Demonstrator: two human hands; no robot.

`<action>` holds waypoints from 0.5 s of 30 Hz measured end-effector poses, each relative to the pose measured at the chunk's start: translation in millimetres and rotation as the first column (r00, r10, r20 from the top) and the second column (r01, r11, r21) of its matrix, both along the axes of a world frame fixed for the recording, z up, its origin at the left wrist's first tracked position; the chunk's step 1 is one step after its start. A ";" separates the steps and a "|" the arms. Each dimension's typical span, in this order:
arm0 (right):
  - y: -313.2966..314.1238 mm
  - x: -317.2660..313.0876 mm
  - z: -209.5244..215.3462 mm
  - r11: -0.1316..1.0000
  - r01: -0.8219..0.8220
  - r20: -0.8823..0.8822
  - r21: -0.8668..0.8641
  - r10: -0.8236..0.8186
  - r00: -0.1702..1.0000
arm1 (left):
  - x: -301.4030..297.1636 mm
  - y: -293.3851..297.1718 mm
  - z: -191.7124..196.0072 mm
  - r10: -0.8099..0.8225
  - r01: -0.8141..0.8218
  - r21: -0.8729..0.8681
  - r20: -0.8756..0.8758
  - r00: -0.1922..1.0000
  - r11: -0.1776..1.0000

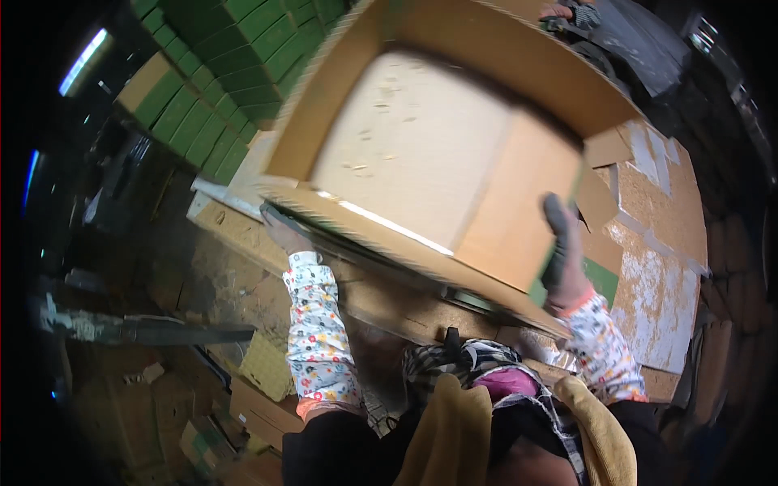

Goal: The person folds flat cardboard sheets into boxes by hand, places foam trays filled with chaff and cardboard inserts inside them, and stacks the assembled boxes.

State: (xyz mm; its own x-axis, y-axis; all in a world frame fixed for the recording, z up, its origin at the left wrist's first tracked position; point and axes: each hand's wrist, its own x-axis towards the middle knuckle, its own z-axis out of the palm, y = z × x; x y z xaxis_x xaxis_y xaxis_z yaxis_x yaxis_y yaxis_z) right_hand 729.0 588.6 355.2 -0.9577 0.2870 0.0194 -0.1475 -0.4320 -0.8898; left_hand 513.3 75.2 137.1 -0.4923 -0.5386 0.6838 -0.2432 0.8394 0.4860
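An open cardboard box (413, 154) is held up in front of me, tilted, its inside facing me. Small scraps lie on its pale bottom. My left hand (285, 231), in a worn dark glove, grips its near left corner from below, and most of the fingers are hidden under the box. At the right side my right hand (565, 259) clasps the wall, a dark gloved digit showing along its edge. The box's rims are smeared by motion.
Green cartons (194, 113) stand stacked at the far left. Below the box is a wooden worktable (389, 304), with taped, worn cardboard (656, 243) on its right. Another person's hand (555, 11) shows at the far right. Cardboard boxes (263, 409) lie low on the left.
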 end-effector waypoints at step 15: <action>199.1 138.9 -138.3 0.170 0.051 0.120 0.984 -0.848 0.517 | 237.3 378.1 109.3 -0.980 0.982 0.139 0.137 -0.144 -0.125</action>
State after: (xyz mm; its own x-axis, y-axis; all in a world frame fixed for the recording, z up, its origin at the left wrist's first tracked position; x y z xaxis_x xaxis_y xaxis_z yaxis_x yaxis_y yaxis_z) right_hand 867.9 787.7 217.0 -0.4970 0.8509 0.1703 0.6620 0.4987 -0.5596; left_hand 750.6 453.2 246.4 -0.5395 0.6558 0.5281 0.8018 0.2088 0.5599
